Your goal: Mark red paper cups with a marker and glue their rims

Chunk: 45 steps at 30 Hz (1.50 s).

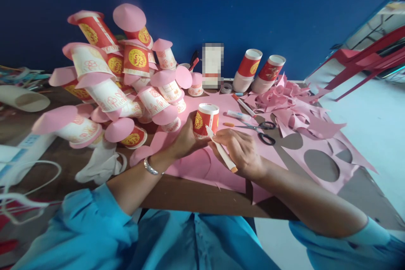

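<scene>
A red and white paper cup [207, 114] with gold emblems stands upright in my left hand [186, 137], whose fingers wrap its left side. My right hand [238, 149] is closed around a white marker [224, 152] with an orange end. Its tip meets or nearly meets the front of the cup. Beneath both hands lies pink paper [202, 166] with a round outline. Just right of the cup are an orange marker cap [228, 125], a clear tube with a label [239, 115] and black-handled scissors [261, 128].
Cups with pink cone tops [136, 57] are heaped at the left. Two cup stacks [248, 69] stand by the blue wall. Pink paper scraps [294, 101] and a sheet with round holes [343, 168] lie right. Another marker [244, 105] rests behind the scissors. A red chair [351, 57] is beyond.
</scene>
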Tool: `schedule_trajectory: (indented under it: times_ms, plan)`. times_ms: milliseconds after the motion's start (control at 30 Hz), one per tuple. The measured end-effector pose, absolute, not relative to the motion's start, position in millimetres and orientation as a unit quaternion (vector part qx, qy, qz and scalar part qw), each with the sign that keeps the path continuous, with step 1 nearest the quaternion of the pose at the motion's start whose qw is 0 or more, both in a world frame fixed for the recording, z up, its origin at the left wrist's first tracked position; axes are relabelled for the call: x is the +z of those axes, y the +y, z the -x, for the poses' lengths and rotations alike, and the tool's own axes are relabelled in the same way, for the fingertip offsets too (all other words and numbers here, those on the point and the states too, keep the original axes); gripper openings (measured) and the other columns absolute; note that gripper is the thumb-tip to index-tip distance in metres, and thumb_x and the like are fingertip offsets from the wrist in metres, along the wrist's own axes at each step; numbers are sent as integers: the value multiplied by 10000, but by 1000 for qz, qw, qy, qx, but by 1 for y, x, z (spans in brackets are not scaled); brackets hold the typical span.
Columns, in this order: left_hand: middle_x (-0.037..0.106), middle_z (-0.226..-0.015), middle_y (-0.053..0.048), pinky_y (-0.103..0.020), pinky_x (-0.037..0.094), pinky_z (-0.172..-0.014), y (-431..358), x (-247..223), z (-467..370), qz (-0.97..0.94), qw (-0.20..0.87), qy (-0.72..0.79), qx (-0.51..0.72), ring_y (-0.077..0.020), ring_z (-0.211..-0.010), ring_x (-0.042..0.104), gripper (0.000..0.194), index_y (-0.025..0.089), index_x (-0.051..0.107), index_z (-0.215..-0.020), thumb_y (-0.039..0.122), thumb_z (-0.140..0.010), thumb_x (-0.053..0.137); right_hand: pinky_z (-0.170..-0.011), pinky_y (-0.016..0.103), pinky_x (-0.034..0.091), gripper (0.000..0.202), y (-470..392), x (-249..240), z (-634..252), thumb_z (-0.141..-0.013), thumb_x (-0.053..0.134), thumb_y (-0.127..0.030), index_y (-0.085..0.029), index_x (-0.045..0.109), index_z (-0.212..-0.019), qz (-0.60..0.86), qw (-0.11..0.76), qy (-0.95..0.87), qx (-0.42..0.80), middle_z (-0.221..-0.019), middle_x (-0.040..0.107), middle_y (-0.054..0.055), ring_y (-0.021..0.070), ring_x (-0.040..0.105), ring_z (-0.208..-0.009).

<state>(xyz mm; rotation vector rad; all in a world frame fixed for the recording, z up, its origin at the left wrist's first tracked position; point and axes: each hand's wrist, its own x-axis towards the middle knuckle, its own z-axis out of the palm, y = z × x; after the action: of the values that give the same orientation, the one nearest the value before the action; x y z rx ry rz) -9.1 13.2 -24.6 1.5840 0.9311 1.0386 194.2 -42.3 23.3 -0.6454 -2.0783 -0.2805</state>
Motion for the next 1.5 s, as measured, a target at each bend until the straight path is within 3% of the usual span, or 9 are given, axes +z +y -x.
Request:
schedule_trajectory:
  times_ms: [400, 700, 1100, 1333, 1500]
  plan:
    - [720, -1290, -152, -422, 666, -864, 12, -19, 9, -645, 490, 403, 426, -309, -1096, 758, 1076, 215, 504, -1388, 697, -582, 1027, -673, 313, 614, 143, -43, 22, -194, -1051, 679, -121, -189, 595, -1145, 263, 454, -844, -111, -879, 776, 52, 211, 775, -766]
    - [722, -1261, -140, -434, 668, -886, 16, -19, 12, -667, 455, 407, 426, -323, -1137, 757, 1012, 224, 505, -1340, 874, -666, 888, -704, 328, 622, 93, -41, 23, -198, -1082, 646, -155, -205, 598, -1145, 277, 453, -840, -110, -899, 782, 48, 195, 759, -761]
    - [763, -1186, -122, -441, 675, -887, 14, -8, 13, -690, 391, 451, 409, -314, -1096, 784, 870, 217, 530, -1261, 832, -737, 854, -656, 316, 590, 96, -37, 24, -200, -1079, 633, -151, -218, 608, -1143, 291, 460, -831, -114, -883, 770, 40, 209, 765, -769]
    - [758, -1236, -131, -470, 679, -949, 14, -9, 14, -673, 429, 443, 409, -326, -1143, 784, 863, 221, 525, -1287, 755, -726, 905, -663, 320, 587, 109, -37, 24, -200, -1073, 646, -148, -214, 611, -1151, 290, 465, -829, -113, -861, 762, 34, 215, 758, -755]
    - [754, -1209, -118, -451, 682, -902, 16, -12, 15, -686, 419, 441, 399, -320, -1123, 784, 882, 220, 526, -1305, 801, -744, 879, -678, 326, 576, 153, -37, 24, -201, -1065, 630, -144, -225, 612, -1193, 295, 462, -830, -105, -901, 772, 39, 227, 765, -784]
